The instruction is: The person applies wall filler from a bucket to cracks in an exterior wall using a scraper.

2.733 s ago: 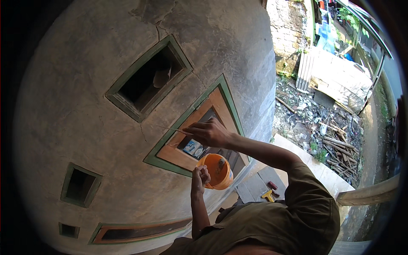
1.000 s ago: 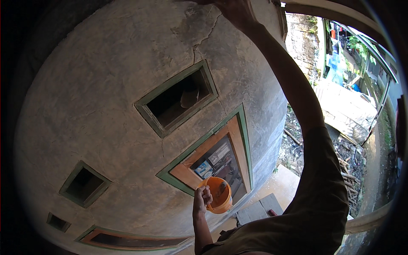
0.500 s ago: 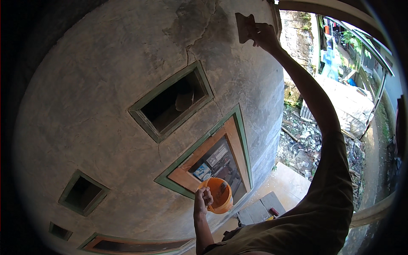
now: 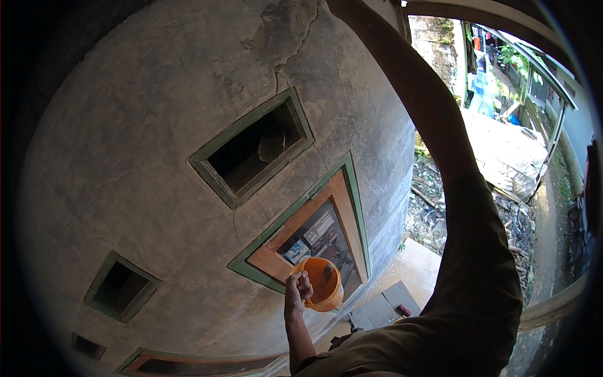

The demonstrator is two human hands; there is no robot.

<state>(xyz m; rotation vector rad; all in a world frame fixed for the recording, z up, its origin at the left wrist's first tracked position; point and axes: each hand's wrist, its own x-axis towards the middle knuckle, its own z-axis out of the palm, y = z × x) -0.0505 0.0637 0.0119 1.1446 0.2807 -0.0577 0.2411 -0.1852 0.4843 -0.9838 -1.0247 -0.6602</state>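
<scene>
My left hand (image 4: 297, 293) is closed on the rim of a small orange bucket (image 4: 327, 305), which hangs tilted below the window so its inside shows. Something greyish sticks to the bucket's inner wall. My right arm reaches up along the wall, and only the wrist end of my right hand (image 4: 339, 6) shows at the top edge. Its fingers, and anything in them, are out of the picture. Near it, a long crack (image 4: 294, 55) runs down the grey plastered wall (image 4: 157, 125) beside a darker patch, ending at a green-framed opening (image 4: 200, 164).
Below is a green-and-wood framed window (image 4: 350, 213). Smaller openings (image 4: 103, 276) line the wall to the left. Grey boards or blocks (image 4: 379, 308) lie beneath me by a pale ledge (image 4: 411, 267). Rubble (image 4: 427, 201) and a whitish sheet-covered heap (image 4: 502, 151) lie outside at right.
My right hand, which held a flat scraper against the wall by the corner, has swept left and up, out past the top edge. My left hand and the bucket have barely moved.
</scene>
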